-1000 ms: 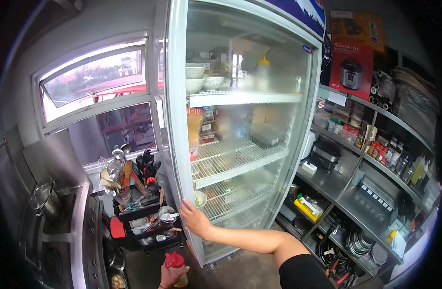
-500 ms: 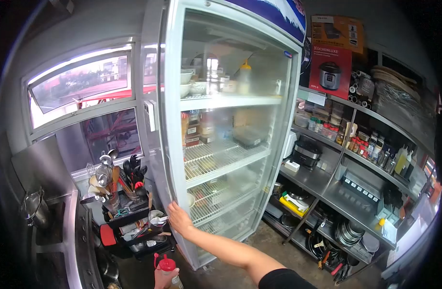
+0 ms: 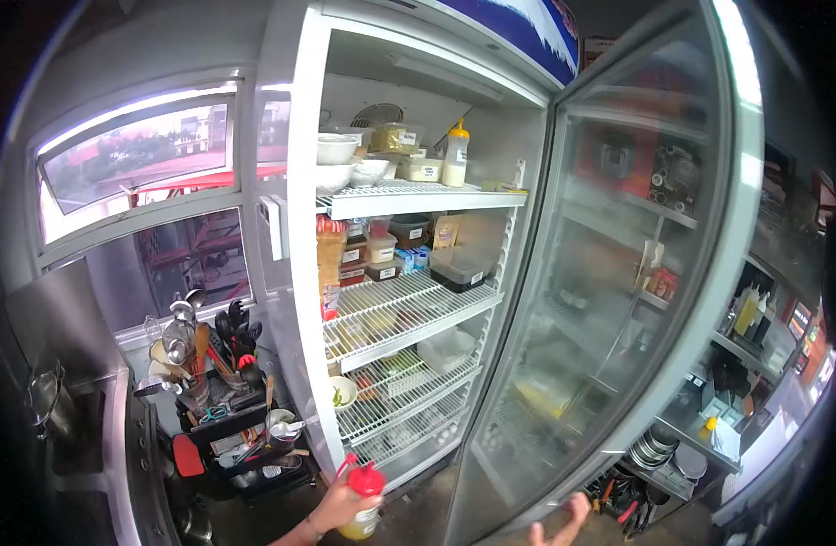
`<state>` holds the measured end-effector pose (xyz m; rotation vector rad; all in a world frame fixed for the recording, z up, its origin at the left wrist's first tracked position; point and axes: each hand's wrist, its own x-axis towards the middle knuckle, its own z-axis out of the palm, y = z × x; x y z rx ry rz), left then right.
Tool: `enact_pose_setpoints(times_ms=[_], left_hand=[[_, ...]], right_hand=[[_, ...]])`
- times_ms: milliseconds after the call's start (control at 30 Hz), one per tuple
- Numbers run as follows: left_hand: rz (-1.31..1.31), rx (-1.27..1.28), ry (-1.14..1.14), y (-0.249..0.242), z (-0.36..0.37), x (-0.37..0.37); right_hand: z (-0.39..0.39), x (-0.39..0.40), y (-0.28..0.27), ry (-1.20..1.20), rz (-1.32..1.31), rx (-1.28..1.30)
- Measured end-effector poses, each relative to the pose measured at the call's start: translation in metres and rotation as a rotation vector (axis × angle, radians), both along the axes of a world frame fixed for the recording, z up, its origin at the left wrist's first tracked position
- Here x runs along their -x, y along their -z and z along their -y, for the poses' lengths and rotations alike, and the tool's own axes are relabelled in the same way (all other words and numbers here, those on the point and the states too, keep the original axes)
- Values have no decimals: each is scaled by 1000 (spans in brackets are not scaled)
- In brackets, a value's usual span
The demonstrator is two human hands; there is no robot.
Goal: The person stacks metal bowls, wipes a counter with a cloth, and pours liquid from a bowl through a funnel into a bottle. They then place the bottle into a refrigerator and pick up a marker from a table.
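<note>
My left hand (image 3: 334,510) is closed around a squeeze bottle (image 3: 367,482) with a red cap and yellowish contents, low in front of the fridge. My right hand (image 3: 563,524) is at the bottom of the view with its fingers apart, just below the edge of the glass door (image 3: 618,264). That door stands swung out to the right. Inside the upright fridge (image 3: 293,227), wire shelves (image 3: 418,308) carry white bowls (image 3: 334,164), labelled tubs (image 3: 381,247) and a yellow-topped squeeze bottle (image 3: 456,155).
Left of the fridge, a utensil caddy (image 3: 240,478) and containers of ladles, spatulas and wooden spoons (image 3: 199,346) stand below a window (image 3: 136,159). A steel counter (image 3: 108,400) runs along the left edge. Metal shelving with pans (image 3: 654,448) is at the right, partly behind the door.
The fridge door has swung from shut to wide open, toward the right. My right hand has left the door's left edge and moved right. My left hand has risen with the bottle.
</note>
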<state>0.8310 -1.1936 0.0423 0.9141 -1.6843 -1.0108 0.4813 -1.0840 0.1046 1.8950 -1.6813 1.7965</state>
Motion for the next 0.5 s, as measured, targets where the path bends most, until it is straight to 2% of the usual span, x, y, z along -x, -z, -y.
enact_pose_setpoints(times_ms=[33,100,133,167,200,233,267,300,367,433,467,500], left_hand=[[96,66,93,-19,17,14],[-246,-96,186,-87,33,63],[-205,-36,161,-109,52,83],[-162,22,137,-128,71,103],[-217,70,177,-149,93,123],[-274,124,214,-175,115,143],[-237,218,147,-215,125,165],[-339,216,201,-231,153,185],[-407,297,237,-290,188,228],[-387,415,212,-341,236,267],[-375,488,163,-363,258,284],[-359,561,118,-384,279,298]], right_hand=[[-12,10,-6,72,194,-265],[-15,32,1,131,225,-478],[-15,35,-2,265,126,-436],[-7,44,-7,288,367,-371],[-5,57,-18,371,454,-474],[10,78,9,351,473,-56],[5,73,-38,639,131,-269],[11,103,-15,544,347,-267],[27,150,19,536,400,-72],[39,183,25,545,437,-30],[44,203,40,673,448,-92],[47,202,14,577,435,-67]])
